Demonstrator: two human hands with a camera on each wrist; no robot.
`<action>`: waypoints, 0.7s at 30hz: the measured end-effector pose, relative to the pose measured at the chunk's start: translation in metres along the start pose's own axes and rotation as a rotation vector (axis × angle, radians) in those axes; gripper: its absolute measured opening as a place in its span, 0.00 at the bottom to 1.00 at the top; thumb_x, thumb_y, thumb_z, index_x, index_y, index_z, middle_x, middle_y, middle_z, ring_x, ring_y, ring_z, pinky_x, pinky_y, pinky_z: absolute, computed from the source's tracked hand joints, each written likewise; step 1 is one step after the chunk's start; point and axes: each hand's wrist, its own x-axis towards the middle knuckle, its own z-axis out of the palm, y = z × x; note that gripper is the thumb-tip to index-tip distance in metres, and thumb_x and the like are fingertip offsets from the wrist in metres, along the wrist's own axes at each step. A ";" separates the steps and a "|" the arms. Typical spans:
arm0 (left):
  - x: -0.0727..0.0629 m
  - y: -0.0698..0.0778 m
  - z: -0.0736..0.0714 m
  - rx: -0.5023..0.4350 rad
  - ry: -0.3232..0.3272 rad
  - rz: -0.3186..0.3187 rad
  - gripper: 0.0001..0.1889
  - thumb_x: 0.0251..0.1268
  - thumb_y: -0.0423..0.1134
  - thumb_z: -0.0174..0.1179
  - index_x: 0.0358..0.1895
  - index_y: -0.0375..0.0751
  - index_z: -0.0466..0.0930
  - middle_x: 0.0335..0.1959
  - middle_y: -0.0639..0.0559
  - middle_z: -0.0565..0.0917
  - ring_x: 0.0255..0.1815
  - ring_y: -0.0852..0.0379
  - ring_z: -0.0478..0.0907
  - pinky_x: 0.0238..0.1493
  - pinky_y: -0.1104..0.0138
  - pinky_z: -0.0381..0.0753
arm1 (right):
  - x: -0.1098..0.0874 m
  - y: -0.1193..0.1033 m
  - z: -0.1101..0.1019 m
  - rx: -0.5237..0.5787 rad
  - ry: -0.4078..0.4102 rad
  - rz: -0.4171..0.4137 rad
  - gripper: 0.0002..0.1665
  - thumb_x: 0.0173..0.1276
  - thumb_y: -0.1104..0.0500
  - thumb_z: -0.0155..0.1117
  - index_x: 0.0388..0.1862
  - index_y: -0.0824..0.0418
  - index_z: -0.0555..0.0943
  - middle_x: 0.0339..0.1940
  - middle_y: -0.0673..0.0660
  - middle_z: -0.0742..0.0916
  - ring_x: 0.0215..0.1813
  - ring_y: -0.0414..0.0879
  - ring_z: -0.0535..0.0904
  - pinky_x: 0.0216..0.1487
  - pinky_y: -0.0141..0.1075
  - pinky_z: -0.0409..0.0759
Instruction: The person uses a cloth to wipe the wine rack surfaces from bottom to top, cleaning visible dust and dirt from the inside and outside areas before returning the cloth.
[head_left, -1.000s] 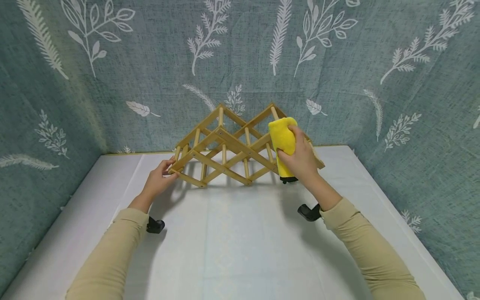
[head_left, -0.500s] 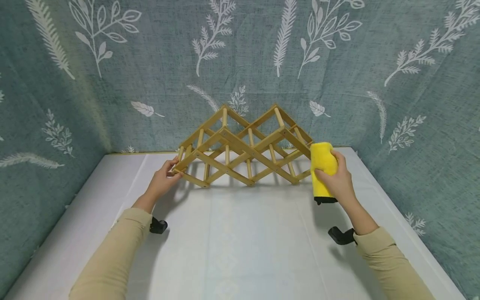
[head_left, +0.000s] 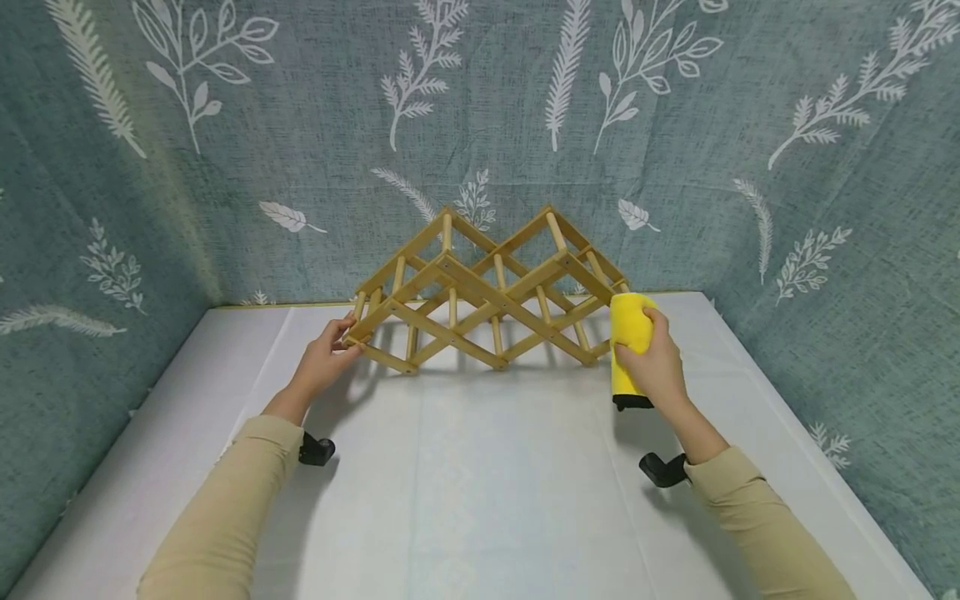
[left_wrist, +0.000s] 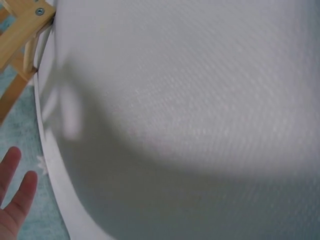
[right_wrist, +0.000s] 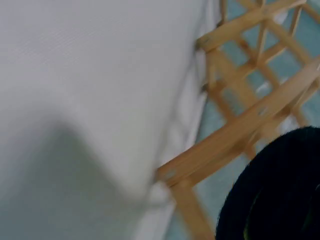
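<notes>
In the head view, a folding wooden lattice rack (head_left: 501, 292) stands against the back wall. My left hand (head_left: 322, 362) holds its left end, thumb and fingers on either side of the corner. Two fingers (left_wrist: 24, 197) stretch out in the left wrist view, below the rack's bars (left_wrist: 17, 37). My right hand (head_left: 654, 354) grips a rolled yellow cloth (head_left: 632, 333) with a black edge, fingers wrapped around it. The cloth is upright and overlaps the rack's right end. In the right wrist view, the cloth's black end (right_wrist: 275, 195) fills the lower right corner, beside the rack (right_wrist: 240, 132).
White covering lies over the table (head_left: 480, 500). Teal leaf-patterned fabric (head_left: 330, 133) hangs behind the rack and along both sides. A black wrist mount (head_left: 663, 469) sticks out under the right forearm, and another mount (head_left: 317, 450) under the left.
With the yellow cloth, my right hand has swept right and down from the rack's upper right part to its right end, then slightly back left. My left hand keeps its place.
</notes>
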 end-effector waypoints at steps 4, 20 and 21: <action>0.001 0.001 0.000 0.012 0.000 -0.007 0.26 0.66 0.41 0.52 0.64 0.36 0.59 0.70 0.39 0.57 0.59 0.33 0.67 0.54 0.48 0.71 | 0.003 -0.034 0.009 -0.001 0.040 -0.134 0.40 0.60 0.58 0.59 0.68 0.59 0.54 0.51 0.68 0.74 0.43 0.59 0.74 0.36 0.47 0.75; -0.002 0.002 0.000 0.015 -0.014 -0.001 0.26 0.67 0.41 0.51 0.64 0.36 0.58 0.70 0.38 0.55 0.57 0.34 0.68 0.55 0.48 0.70 | -0.007 -0.090 0.020 0.113 -0.142 -0.403 0.39 0.58 0.61 0.64 0.66 0.57 0.58 0.55 0.65 0.73 0.43 0.57 0.74 0.39 0.48 0.76; -0.003 0.003 -0.001 0.011 -0.016 -0.005 0.26 0.67 0.42 0.51 0.64 0.36 0.57 0.70 0.38 0.55 0.56 0.34 0.68 0.54 0.48 0.70 | -0.010 -0.082 0.020 0.093 -0.150 -0.386 0.39 0.58 0.61 0.64 0.66 0.58 0.58 0.55 0.65 0.73 0.43 0.57 0.74 0.39 0.48 0.76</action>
